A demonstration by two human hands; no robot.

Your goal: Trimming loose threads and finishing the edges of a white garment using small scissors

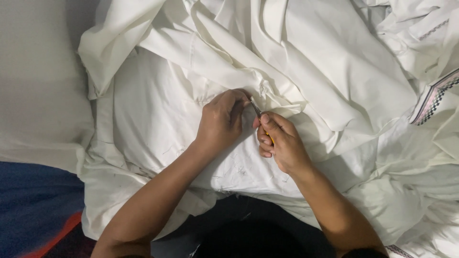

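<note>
Forearms converge over white cloth (158, 110); left hand (221, 119) pinches fabric, right hand (282, 143) grips small yellow-handled snips (258, 113).

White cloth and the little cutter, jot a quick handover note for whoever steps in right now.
Left hand: pinching the white cloth at a seam, holding it taut.
Right hand: closed on a small yellow-handled cutter, its metal tip at the seam beside the left fingertips.
The cloth lies bunched across the lap; short loose threads lie on it near the wrists. A patterned trim shows at the right edge.
Done: some thread seems already cut.
Left: cannot tell how much seam remains.
</note>
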